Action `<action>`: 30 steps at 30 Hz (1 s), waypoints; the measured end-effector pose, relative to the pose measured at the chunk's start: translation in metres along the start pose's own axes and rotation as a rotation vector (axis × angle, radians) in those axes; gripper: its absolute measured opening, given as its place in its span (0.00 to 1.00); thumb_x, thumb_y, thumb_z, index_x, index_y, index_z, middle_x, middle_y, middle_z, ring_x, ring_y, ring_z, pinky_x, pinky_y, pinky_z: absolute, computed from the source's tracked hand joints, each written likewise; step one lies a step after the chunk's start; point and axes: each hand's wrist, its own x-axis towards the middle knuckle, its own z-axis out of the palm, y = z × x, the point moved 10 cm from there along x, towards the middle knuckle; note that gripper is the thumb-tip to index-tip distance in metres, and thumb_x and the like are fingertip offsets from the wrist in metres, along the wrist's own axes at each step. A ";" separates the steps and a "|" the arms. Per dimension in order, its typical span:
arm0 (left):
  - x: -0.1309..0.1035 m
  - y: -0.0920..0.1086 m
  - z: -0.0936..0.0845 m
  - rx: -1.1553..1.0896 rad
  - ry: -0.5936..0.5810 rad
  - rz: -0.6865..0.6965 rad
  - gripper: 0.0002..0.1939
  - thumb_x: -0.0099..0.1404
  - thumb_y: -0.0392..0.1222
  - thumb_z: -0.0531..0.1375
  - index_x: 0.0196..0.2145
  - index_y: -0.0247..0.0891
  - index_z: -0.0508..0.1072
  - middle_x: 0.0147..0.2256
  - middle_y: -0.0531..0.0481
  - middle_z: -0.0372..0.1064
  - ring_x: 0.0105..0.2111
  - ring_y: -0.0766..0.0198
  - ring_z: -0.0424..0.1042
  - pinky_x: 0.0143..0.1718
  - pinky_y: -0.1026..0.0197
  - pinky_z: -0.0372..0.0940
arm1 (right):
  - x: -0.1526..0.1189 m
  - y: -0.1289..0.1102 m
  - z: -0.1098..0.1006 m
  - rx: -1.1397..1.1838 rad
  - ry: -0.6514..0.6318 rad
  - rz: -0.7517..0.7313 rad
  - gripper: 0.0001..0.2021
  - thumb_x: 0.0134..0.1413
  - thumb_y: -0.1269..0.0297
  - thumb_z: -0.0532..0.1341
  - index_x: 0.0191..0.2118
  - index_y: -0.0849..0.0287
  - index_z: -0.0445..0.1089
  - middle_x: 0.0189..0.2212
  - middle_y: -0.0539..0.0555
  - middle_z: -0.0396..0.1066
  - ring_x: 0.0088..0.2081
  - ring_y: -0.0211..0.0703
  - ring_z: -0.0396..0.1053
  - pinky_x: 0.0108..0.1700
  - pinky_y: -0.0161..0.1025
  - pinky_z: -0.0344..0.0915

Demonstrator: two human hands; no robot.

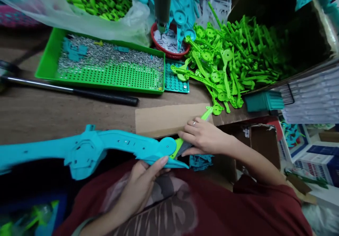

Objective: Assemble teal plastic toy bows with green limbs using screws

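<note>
Nearest the person's maroon shirt [238, 207], the left hand [145, 183] has its thumb on top and fingers beneath, closed on the long blue part [116, 142] near its round end. Just beside it, the right hand [202, 137], ringed, has its fingers bent closed over a slim green piece [178, 147], whose lower end meets the blue part; the gap between the fingertips cannot be told. Beyond lies a cardboard strip [161, 119] at the table edge. Farther off, a black-handled rod [106, 96] lies before a green tray [111, 75] of small metal pieces. To the right, green parts [225, 59] lie heaped near a red basket [173, 55]; a clear bag [111, 29] of green pieces sits behind the tray.
</note>
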 end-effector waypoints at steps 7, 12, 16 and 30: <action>-0.002 0.001 -0.001 -0.070 -0.010 -0.017 0.26 0.51 0.55 0.73 0.44 0.37 0.78 0.50 0.42 0.77 0.52 0.46 0.74 0.51 0.51 0.72 | 0.007 -0.004 0.017 0.054 -0.018 0.034 0.33 0.67 0.42 0.48 0.53 0.71 0.68 0.39 0.65 0.74 0.40 0.52 0.69 0.41 0.48 0.61; 0.002 -0.008 -0.005 -0.092 0.060 -0.063 0.32 0.45 0.56 0.75 0.45 0.38 0.78 0.52 0.40 0.76 0.54 0.44 0.73 0.53 0.49 0.72 | 0.000 0.011 0.004 0.201 0.058 0.115 0.30 0.62 0.43 0.58 0.55 0.66 0.68 0.43 0.64 0.74 0.44 0.54 0.71 0.46 0.52 0.68; 0.007 -0.010 -0.006 -0.071 0.032 -0.001 0.29 0.47 0.55 0.75 0.43 0.37 0.79 0.52 0.41 0.77 0.56 0.43 0.72 0.58 0.45 0.68 | -0.025 0.092 -0.078 0.304 0.764 0.465 0.28 0.61 0.45 0.59 0.62 0.52 0.62 0.57 0.63 0.66 0.60 0.60 0.64 0.56 0.64 0.65; 0.018 0.002 -0.008 -0.021 0.028 0.179 0.21 0.52 0.55 0.71 0.40 0.39 0.79 0.47 0.44 0.79 0.51 0.46 0.75 0.59 0.47 0.66 | 0.071 0.084 -0.108 1.154 0.696 -0.001 0.27 0.49 0.35 0.63 0.48 0.48 0.73 0.27 0.48 0.64 0.28 0.41 0.66 0.31 0.45 0.71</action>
